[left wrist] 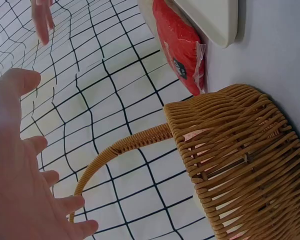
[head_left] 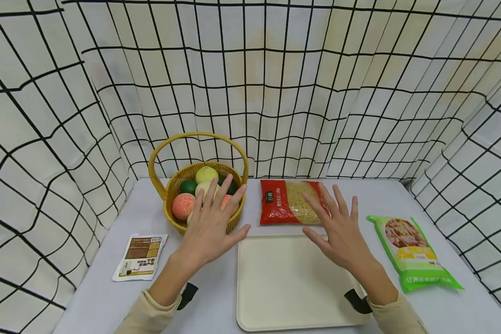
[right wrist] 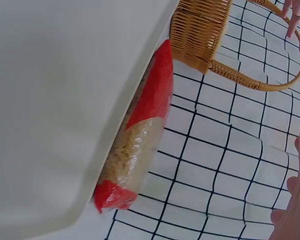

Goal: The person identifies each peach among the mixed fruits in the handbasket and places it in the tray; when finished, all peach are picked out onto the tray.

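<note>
The wicker basket [left wrist: 225,120] contains round fruits [head_left: 183,206], while left hand [head_left: 208,232] and right hand [head_left: 342,236] are widely spread, holding nothing.

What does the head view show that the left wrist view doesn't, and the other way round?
Only the head view: the green bag, the small packet and the sleeves.
Only the left wrist view: the palm side of the left hand.
Both: the basket, red bag, tray, right hand and black netting.
</note>
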A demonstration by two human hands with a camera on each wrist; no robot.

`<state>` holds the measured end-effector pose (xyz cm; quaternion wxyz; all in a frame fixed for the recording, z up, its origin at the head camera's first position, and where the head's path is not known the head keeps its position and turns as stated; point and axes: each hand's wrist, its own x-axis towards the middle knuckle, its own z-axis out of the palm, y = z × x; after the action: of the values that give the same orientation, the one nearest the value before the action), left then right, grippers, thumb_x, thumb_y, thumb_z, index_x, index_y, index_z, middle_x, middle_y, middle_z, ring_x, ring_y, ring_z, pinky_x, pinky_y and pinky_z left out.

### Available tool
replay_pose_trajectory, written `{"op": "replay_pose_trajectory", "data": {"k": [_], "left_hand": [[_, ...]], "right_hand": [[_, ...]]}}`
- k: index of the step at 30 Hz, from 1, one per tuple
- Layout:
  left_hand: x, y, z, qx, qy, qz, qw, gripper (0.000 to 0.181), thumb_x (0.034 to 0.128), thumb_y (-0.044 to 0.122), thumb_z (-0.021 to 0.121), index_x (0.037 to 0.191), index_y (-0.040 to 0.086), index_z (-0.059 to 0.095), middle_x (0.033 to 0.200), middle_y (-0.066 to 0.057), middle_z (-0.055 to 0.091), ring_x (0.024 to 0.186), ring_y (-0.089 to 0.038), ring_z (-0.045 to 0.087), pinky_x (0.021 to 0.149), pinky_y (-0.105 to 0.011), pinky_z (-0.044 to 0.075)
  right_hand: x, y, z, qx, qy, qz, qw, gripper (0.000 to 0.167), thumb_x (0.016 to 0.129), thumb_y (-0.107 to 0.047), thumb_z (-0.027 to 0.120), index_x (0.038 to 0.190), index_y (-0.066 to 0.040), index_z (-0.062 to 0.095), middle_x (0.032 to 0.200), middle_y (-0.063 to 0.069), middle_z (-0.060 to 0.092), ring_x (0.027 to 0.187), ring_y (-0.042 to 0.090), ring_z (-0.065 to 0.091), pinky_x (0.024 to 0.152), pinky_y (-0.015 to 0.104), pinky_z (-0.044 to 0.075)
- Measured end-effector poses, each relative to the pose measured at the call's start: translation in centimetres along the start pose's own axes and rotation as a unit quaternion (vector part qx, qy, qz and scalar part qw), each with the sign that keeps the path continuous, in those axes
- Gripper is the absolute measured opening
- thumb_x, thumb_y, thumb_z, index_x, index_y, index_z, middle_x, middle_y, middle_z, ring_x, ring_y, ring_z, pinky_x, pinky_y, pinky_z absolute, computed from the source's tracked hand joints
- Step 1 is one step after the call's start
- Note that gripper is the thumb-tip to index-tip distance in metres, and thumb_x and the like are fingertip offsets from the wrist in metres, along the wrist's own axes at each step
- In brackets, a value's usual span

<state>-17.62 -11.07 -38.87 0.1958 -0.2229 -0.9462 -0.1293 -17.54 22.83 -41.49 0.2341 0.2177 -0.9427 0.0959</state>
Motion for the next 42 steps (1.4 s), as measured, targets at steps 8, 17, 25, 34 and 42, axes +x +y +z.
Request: {"op": "replay_pose_trajectory", "data": {"k": [8, 17, 25, 34, 42], "left_hand": [[0.8, -0.7, 0.3, -0.019, -0.018, 0.007, 0.9996, 0.085, 0.0975, 0.054, 0.068, 0.169, 0.030, 0.030, 0.180, -0.007, 0.018, 0.164, -0.045, 0.020, 0.129, -0.065, 0.026], [2.5, -2.3, 0.6, -0.034, -0.055, 0.000, 0.9979, 0.081, 0.0990, 0.053, 0.066, 0.169, 0.031, 0.031, 0.179, -0.007, 0.020, 0.163, -0.047, 0.021, 0.127, -0.069, 0.027], [3.3, -2.9, 1.4, -0.045, -0.085, -0.002, 0.9953, 0.079, 0.1006, 0.051, 0.066, 0.169, 0.030, 0.031, 0.179, -0.010, 0.023, 0.162, -0.049, 0.024, 0.124, -0.072, 0.029], [4.6, -4.4, 1.7, -0.092, -0.118, -0.005, 0.9887, 0.078, 0.1020, 0.048, 0.065, 0.169, 0.024, 0.031, 0.176, -0.014, 0.026, 0.158, -0.045, 0.033, 0.117, -0.074, 0.037], [6.1, -6.9, 1.1, -0.165, -0.178, -0.044, 0.9691, 0.081, 0.1033, 0.043, 0.066, 0.169, 0.017, 0.027, 0.175, -0.019, 0.026, 0.158, -0.047, 0.031, 0.120, -0.073, 0.035]], "right_hand": [[-4.5, 2.0, -0.2, 0.012, -0.059, 0.054, 0.9967, 0.078, 0.100, -0.049, 0.067, 0.168, -0.033, 0.032, 0.181, 0.006, 0.015, 0.165, 0.047, 0.015, 0.118, 0.086, 0.014], [-8.4, 3.3, -0.1, 0.030, -0.112, 0.095, 0.9888, 0.073, 0.103, -0.046, 0.065, 0.167, -0.032, 0.034, 0.178, 0.013, 0.023, 0.160, 0.052, 0.022, 0.115, 0.088, 0.017], [-11.5, 3.5, 0.1, 0.052, -0.183, 0.137, 0.9721, 0.069, 0.106, -0.051, 0.059, 0.168, -0.032, 0.033, 0.176, 0.015, 0.027, 0.158, 0.054, 0.027, 0.113, 0.087, 0.022], [-14.0, 2.9, 0.5, 0.065, -0.222, 0.161, 0.9594, 0.067, 0.105, -0.056, 0.057, 0.165, -0.031, 0.040, 0.174, 0.016, 0.033, 0.155, 0.053, 0.034, 0.110, 0.088, 0.028], [-14.5, 2.9, 0.3, 0.058, -0.237, 0.165, 0.9557, 0.069, 0.105, -0.058, 0.055, 0.166, -0.031, 0.039, 0.175, 0.016, 0.031, 0.156, 0.052, 0.034, 0.111, 0.087, 0.028]]}}
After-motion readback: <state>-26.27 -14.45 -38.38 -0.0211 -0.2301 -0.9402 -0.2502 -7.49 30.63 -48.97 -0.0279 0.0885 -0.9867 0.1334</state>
